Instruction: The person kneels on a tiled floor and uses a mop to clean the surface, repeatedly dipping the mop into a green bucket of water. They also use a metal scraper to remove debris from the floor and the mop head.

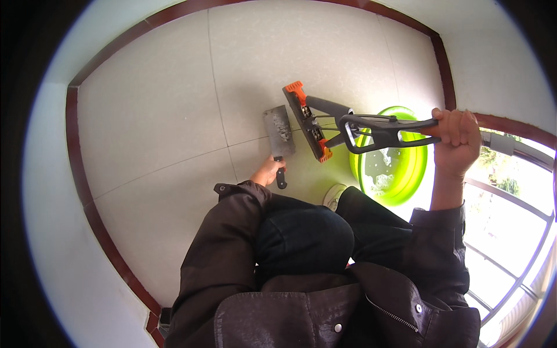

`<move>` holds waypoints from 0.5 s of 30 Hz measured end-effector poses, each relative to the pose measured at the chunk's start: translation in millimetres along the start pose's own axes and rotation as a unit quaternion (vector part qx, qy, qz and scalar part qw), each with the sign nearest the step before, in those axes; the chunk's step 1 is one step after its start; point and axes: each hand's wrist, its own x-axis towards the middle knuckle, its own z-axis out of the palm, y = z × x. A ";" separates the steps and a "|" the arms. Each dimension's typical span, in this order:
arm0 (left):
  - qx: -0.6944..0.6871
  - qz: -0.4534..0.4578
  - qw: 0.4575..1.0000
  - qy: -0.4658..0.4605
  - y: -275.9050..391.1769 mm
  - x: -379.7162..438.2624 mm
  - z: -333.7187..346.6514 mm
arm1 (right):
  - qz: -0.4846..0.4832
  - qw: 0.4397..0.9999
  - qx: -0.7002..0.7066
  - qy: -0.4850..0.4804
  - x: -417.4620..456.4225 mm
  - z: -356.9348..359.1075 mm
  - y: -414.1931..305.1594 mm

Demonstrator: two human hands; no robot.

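Note:
Low over the tiled floor, my left hand grips the black handle of a cleaver, whose broad metal blade points away from me and carries pale smears. On the right, my right hand is closed around the pole of a squeeze mop, by its dark grey lever frame. The mop head, with orange end pieces, lies just right of the blade, apart from it. Beneath the mop's frame stands a green plastic basin holding water with foam. The mop's sponge is not clearly visible.
Large pale floor tiles spread around, edged by a dark red baseboard and white walls. My shoe is close to the basin's left side. A window with metal bars lies at the right.

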 end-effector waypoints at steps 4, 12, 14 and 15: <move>-0.013 0.101 0.994 -0.033 -22.7 -5.9 -21.2 | -0.068 0.992 -0.093 -0.057 -26.5 5.0 -0.8; 0.034 0.077 0.996 0.030 -43.7 -53.8 -65.9 | -0.012 0.998 -0.047 0.033 -34.9 26.0 7.1; 0.038 0.066 0.996 0.038 -35.4 -60.2 -64.9 | 0.016 0.996 -0.034 0.078 -26.9 28.7 4.2; 0.039 0.054 0.997 0.047 -31.5 -61.8 -62.5 | 0.012 0.996 -0.033 0.080 -22.7 29.8 3.9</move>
